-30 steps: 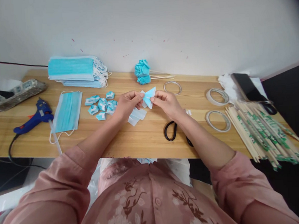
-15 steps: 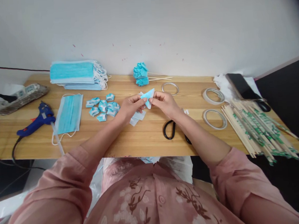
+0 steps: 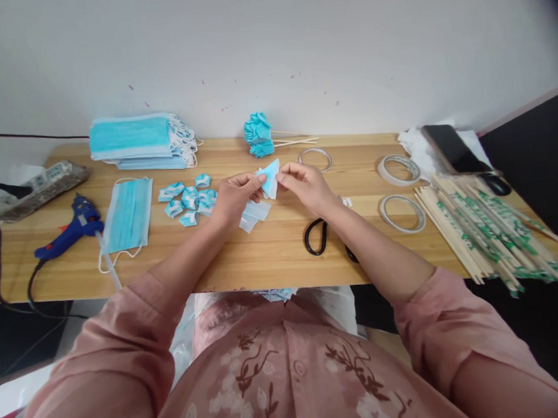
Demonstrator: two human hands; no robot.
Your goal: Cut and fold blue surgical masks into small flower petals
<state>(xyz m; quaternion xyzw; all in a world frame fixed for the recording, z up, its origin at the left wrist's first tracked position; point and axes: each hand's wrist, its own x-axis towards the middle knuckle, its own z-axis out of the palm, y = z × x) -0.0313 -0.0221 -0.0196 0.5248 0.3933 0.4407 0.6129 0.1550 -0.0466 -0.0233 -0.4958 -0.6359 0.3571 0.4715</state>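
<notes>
A small light-blue folded piece of mask fabric (image 3: 270, 178) is pinched up above the middle of the table. My left hand (image 3: 238, 196) is closed on its left side, thumb on top. At its right edge, my right hand (image 3: 306, 185) pinches it between thumb and finger. Beneath them lie white fabric pieces (image 3: 255, 215), partly hidden by my left hand. To the left sits a cluster of folded blue petals (image 3: 189, 197). Black-handled scissors (image 3: 315, 237) lie under my right forearm, which hides part of them.
Left are a stack of masks (image 3: 130, 137), a single mask (image 3: 128, 213), a blue glue gun (image 3: 75, 228) and a power strip (image 3: 41, 189). Blue fabric flowers on sticks (image 3: 258, 134) lie at the back. Right are tape rolls (image 3: 402, 214), wrapped chopsticks (image 3: 493, 234) and a phone (image 3: 452, 148).
Both hands have shifted slightly left with the fabric piece. The piece has turned a little and more of its face shows between my hands. The view has moved slightly.
</notes>
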